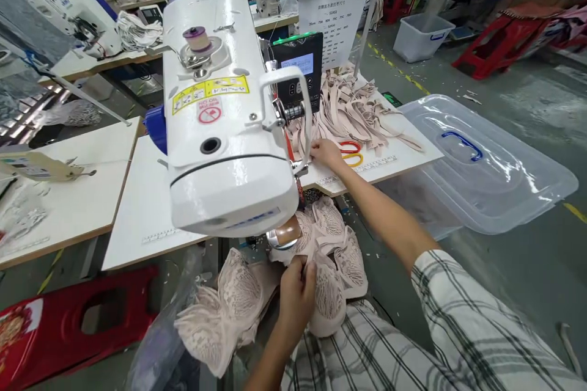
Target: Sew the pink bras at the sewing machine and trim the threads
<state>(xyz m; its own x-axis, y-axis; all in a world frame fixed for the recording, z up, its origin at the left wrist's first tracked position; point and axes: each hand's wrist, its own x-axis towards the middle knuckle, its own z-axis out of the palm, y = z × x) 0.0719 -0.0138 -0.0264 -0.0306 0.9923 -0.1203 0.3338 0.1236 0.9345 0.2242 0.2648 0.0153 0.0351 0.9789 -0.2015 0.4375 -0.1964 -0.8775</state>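
Observation:
My left hand (pixel 297 293) is closed, thumb against fingers, on the edge of a beige lace bra (pixel 329 293) below the sewing machine (pixel 229 165). Part of that bra lies over my lap. More lace bra cups (pixel 238 293) hang to the left of this hand. My right hand (pixel 326 153) rests on the white table beside the machine's needle end, its fingers pinched together. What they hold, if anything, is hidden. Close by lie a heap of beige straps (pixel 348 107) and scissors (pixel 352 160) with red and yellow handles.
A control panel (pixel 300 70) and a printed sheet (pixel 332 24) stand behind the straps. Right of the table is a clear plastic lid (pixel 495 159) on a bin. A red plastic stool (pixel 68 330) is at lower left. Another sewing machine (pixel 76 15) stands farther back.

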